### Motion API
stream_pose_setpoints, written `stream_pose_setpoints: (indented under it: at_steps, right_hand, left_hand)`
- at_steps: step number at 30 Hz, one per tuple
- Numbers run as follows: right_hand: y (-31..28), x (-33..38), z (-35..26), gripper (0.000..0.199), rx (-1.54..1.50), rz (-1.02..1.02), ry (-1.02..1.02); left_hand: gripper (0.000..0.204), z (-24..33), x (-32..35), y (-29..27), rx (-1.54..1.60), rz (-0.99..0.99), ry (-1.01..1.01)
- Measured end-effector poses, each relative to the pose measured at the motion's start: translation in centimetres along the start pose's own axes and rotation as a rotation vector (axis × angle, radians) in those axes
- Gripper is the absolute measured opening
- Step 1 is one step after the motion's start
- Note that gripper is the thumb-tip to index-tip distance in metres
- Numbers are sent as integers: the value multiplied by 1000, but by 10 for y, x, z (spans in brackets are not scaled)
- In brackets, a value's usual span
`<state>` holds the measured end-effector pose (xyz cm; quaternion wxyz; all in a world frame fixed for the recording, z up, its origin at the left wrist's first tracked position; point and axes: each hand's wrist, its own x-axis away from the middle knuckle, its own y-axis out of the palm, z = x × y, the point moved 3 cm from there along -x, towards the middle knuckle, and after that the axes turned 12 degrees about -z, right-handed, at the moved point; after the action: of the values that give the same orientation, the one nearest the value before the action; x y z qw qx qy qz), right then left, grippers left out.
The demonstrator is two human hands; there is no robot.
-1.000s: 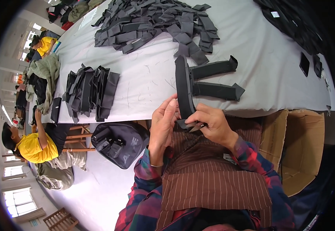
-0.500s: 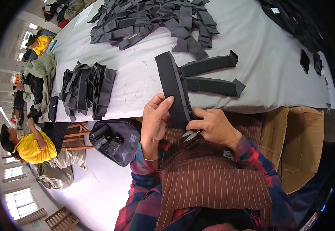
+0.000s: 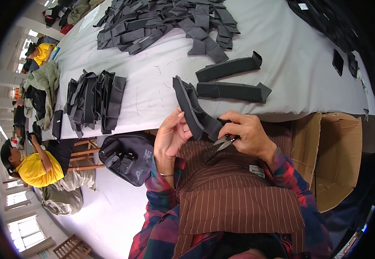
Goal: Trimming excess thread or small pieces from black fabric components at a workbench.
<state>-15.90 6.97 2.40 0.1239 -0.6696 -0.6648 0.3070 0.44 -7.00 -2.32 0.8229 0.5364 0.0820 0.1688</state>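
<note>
My left hand (image 3: 170, 136) is closed on a dark grey folded fabric piece (image 3: 188, 111), thumb and fingers gripping its near left edge. The piece is tilted above my lap at the table's front edge, its folds partly spread. At its lower right end, my right hand (image 3: 251, 134) pinches the fabric. Small thread snips (image 3: 226, 143) are tucked in that same hand, their blades pointing down and left. Beyond the held piece, two similar strips (image 3: 235, 91) lie on the white-covered table (image 3: 148, 93).
A big heap of grey fabric pieces (image 3: 153, 26) lies at the back, with a standing stack (image 3: 96, 101) at left. A cardboard box (image 3: 336, 162) is at my right, a black bag (image 3: 127, 157) below the table at left. A person in yellow (image 3: 40, 166) sits farther left.
The fabric piece has been turned and tilted, so its folds now show more. My right hand has shifted slightly right and up, and the snips' blades show more openly.
</note>
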Motion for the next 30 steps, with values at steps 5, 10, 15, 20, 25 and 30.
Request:
stream_pose_setpoints:
  at_steps: [5, 10, 15, 20, 25, 30]
  right_hand:
    - [5, 4, 5, 32, 27, -12, -7]
    - [2, 4, 4, 30, -85, 27, 40]
    - [-1, 4, 10, 27, -191, 95, 69]
    - [-18, -5, -15, 20, -215, 79, -3]
    - [-22, -13, -2, 20, -274, 203, 75]
    - [-21, -10, 10, 15, -350, 148, 218]
  left_hand:
    - [39, -5, 2, 2, 78, 45, 63]
    - [48, -8, 4, 9, 102, -64, 104]
    - [49, -10, 8, 27, -275, 97, 86]
    - [37, 8, 9, 59, -467, 147, 124]
    - [32, -5, 0, 30, -89, 125, 91]
    - [32, -2, -2, 28, -111, -14, 73]
